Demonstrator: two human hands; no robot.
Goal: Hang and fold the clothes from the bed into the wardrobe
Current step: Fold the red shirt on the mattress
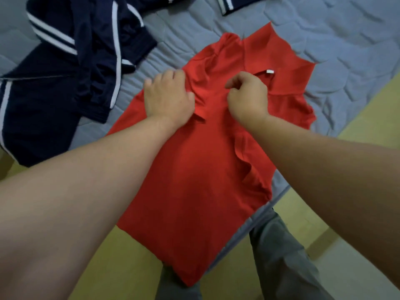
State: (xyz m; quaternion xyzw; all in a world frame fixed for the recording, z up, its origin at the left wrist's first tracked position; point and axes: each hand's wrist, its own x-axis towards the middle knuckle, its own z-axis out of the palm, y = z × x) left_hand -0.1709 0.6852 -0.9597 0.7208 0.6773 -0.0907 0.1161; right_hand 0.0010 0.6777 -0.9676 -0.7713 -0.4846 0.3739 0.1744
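A red polo shirt (pixel 194 169) lies spread on the grey quilted bed (pixel 324 50), its hem hanging over the near edge and its collar with a white tag toward the far side. My left hand (pixel 167 98) rests on the shirt's left shoulder area, its fingers curled into the cloth. My right hand (pixel 249 96) sits just below the collar, fingertips pinching the red fabric near the placket.
Dark navy track clothes with white stripes (pixel 65 72) lie heaped on the bed to the left; another navy piece (pixel 227 5) shows at the top edge. My grey trouser legs (pixel 281 256) stand on the yellow floor (pixel 357 126) by the bed edge.
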